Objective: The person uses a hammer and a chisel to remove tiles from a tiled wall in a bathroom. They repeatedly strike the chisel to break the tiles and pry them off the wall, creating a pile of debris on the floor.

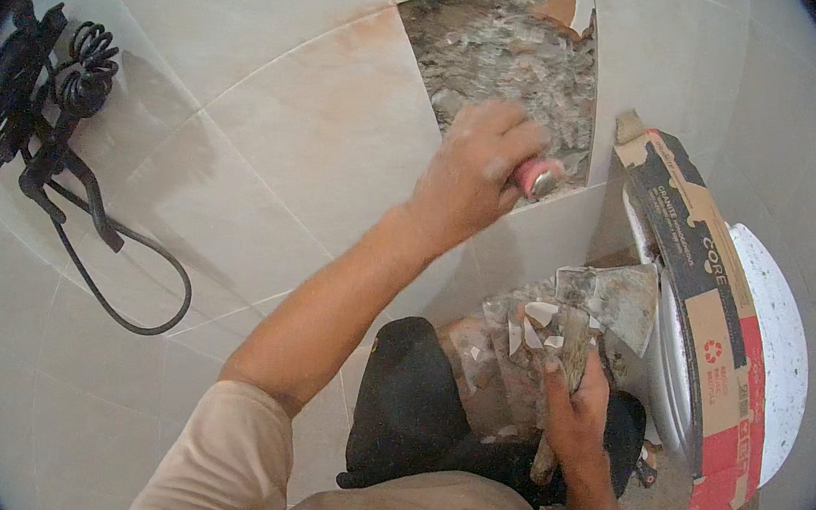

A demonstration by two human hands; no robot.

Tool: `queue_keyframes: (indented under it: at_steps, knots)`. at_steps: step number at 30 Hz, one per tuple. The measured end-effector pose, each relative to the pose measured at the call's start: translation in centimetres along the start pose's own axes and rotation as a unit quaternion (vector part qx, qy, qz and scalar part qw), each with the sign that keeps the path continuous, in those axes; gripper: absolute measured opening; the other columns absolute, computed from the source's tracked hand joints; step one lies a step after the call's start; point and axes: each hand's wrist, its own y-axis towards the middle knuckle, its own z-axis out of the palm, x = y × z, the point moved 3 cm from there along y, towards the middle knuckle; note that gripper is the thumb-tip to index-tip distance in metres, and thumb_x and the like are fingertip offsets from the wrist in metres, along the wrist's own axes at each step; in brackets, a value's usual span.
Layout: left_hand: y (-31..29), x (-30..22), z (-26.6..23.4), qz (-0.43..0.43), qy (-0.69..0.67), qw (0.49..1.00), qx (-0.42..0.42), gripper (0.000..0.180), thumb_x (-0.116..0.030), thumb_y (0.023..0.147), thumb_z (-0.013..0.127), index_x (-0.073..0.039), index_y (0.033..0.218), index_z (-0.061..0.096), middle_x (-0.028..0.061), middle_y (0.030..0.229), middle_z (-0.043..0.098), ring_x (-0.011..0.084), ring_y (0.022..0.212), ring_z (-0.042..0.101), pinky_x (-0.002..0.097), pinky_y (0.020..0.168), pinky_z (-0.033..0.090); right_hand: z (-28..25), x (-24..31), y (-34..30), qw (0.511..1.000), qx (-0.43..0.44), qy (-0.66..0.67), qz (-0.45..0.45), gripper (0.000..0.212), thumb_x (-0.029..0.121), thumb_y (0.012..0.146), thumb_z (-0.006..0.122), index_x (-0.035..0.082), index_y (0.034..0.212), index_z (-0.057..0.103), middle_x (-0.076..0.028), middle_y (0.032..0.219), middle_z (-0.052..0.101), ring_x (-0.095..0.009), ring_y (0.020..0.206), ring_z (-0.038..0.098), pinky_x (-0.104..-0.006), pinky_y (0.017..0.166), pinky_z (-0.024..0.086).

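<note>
My left hand (479,157), blurred by motion, is closed round a tool with a pinkish-red handle (536,177) and a shiny metal butt; its working end is hidden. It is over the near part of a rough grey patch (511,60), where a tile is absent from the pale tiled surface. Lower right, my right hand (581,401) grips a wooden-handled tool (615,297) with a broad flat blade crusted in grey. White tile chips (532,335) and grey mortar rubble lie beside that handle, between my dark-clothed knees.
A flattened cardboard carton (688,317) leans at the right beside a white speckled rounded slab (770,347) and a silvery curved rim (671,376). On the far left is a black device with a coiled cord (93,58) and a looped cable (183,305). A reddish-brown stain (377,40) marks the tile.
</note>
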Motion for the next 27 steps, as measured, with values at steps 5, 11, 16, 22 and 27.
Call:
queue_keyframes:
  at_steps: [5,11,16,22,27]
  knots:
    - [4.3,0.8,-1.5,0.058,0.036,0.994,-0.079,0.032,-0.005,0.071,0.078,-0.008,0.1,0.064,0.0116,0.092,0.058,0.0353,0.09,0.058,0.0445,0.08,0.044,0.4,-0.1,-0.5,0.997,0.004,-0.075,-0.022,0.041,0.022,0.099,0.064,-0.004,0.13,0.057,-0.017,0.115,0.068,-0.025,0.105,0.063,-0.0388,0.094,0.049]
    - [6.6,2.8,-2.3,0.055,0.044,0.989,-0.133,0.027,-0.009,0.075,0.079,-0.008,0.098,0.065,0.012,0.09,0.059,0.0344,0.086,0.058,0.0419,0.078,0.044,0.5,1.2,-0.4,0.998,0.031,-0.052,-0.03,0.038,0.022,0.099,0.063,-0.003,0.127,0.059,-0.016,0.111,0.069,-0.024,0.102,0.064,-0.0382,0.093,0.049]
    - [7.1,3.6,-2.5,0.052,0.065,0.981,-0.175,0.023,-0.012,0.077,0.08,-0.009,0.094,0.064,0.0105,0.087,0.058,0.0324,0.082,0.057,0.042,0.075,0.042,0.4,0.5,0.2,0.998,0.023,-0.051,-0.012,0.036,0.022,0.099,0.063,-0.002,0.127,0.06,-0.014,0.112,0.069,-0.022,0.1,0.063,-0.0369,0.093,0.049]
    - [7.2,3.6,-2.6,0.046,0.05,0.967,-0.245,0.028,-0.011,0.072,0.081,-0.011,0.094,0.063,0.0072,0.087,0.057,0.03,0.087,0.057,0.0422,0.079,0.04,0.3,2.2,0.8,0.996,-0.021,-0.078,-0.025,0.036,0.022,0.099,0.064,-0.002,0.126,0.061,-0.013,0.113,0.07,-0.02,0.102,0.063,-0.0361,0.092,0.049]
    - [7.4,4.0,-2.8,0.04,0.04,0.963,-0.265,0.024,-0.014,0.075,0.081,-0.012,0.094,0.065,0.0083,0.088,0.059,0.0311,0.085,0.058,0.0418,0.078,0.041,0.0,1.7,1.4,0.995,-0.028,-0.074,-0.065,0.038,0.024,0.098,0.063,-0.003,0.124,0.06,-0.019,0.111,0.07,-0.028,0.101,0.066,-0.0408,0.091,0.05]
